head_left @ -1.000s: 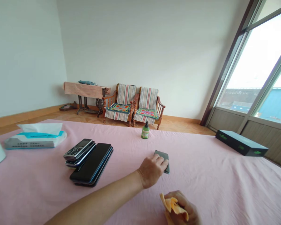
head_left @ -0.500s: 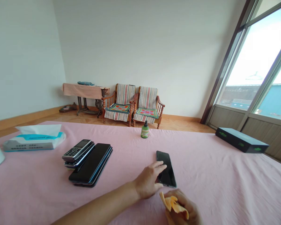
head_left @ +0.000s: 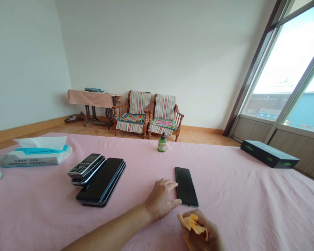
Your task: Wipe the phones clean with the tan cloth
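A black smartphone lies screen up on the pink cloth. My left hand rests at its left edge, fingers apart, with the fingertips and thumb at the phone's side. Just below the phone, my right hand is closed around a crumpled orange cloth. To the left sit stacked smartphones, and against them a stack of keypad phones.
A green spray bottle stands at the far middle of the pink-covered surface. A tissue pack lies at the left, a black box at the far right. Two wooden armchairs stand beyond.
My left hand has slid left off the phone's screen to its edge. The right hand keeps the orange cloth in nearly the same spot. The view has tilted slightly.
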